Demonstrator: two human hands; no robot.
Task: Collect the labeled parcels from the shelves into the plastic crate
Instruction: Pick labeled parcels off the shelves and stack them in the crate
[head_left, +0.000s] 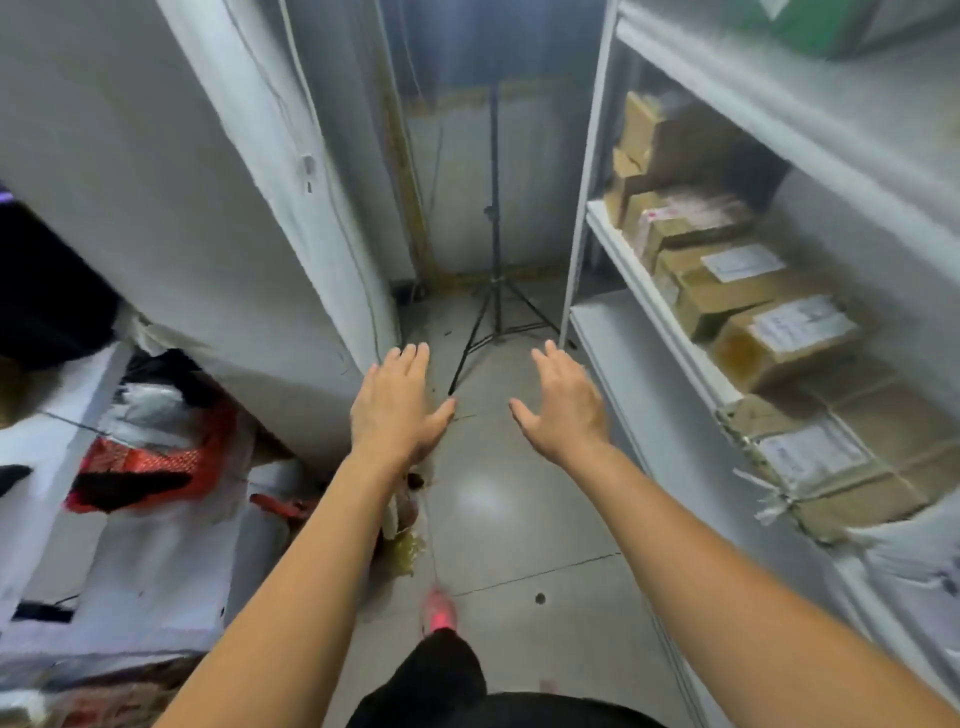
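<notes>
Left hand (397, 410), right hand (563, 402): spread, empty, beside white metal shelf (650, 296). Risk: 1 frayed brown cardboard parcel (841, 467) knocked off edge.

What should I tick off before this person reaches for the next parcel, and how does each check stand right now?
1. Left hand free: ok, fingers straight, holding nothing.
2. Right hand free: ok, open and empty.
3. Parcels within sight: ok, several cardboard boxes sit on the shelf to the right.
4. Labels readable: cannot tell, white stickers show but the print is blurred.
5. Crate located: cannot tell, none plainly shows in this view.
6. Way ahead: ok, bare floor as far as the tripod at the aisle's end.
</notes>
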